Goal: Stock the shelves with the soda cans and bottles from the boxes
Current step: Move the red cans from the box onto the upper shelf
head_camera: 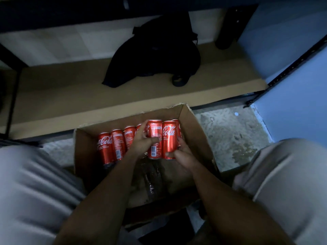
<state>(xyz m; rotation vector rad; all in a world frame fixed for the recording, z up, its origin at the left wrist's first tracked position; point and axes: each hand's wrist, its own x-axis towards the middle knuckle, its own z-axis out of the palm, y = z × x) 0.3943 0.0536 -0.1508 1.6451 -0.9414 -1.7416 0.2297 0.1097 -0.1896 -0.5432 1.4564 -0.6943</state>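
Note:
An open cardboard box point(198, 131) stands on the floor between my knees. Several red Coca-Cola cans point(113, 145) stand in a row along its far side. My left hand point(143, 140) grips one can point(155, 131) near the middle of the row, thumb across its front. My right hand point(182, 152) holds the neighbouring can point(169, 137) at its lower part, fingers behind it and thumb in front. Dark glass bottles point(152, 177) lie dimly visible in the box's near part, under my forearms.
A low brown shelf board point(70, 96) runs across just beyond the box, with a black bag point(155, 52) and a dark cylinder point(228, 27) on it. A black metal upright point(290, 68) and blue wall stand right. Speckled floor point(230, 135) lies right of the box.

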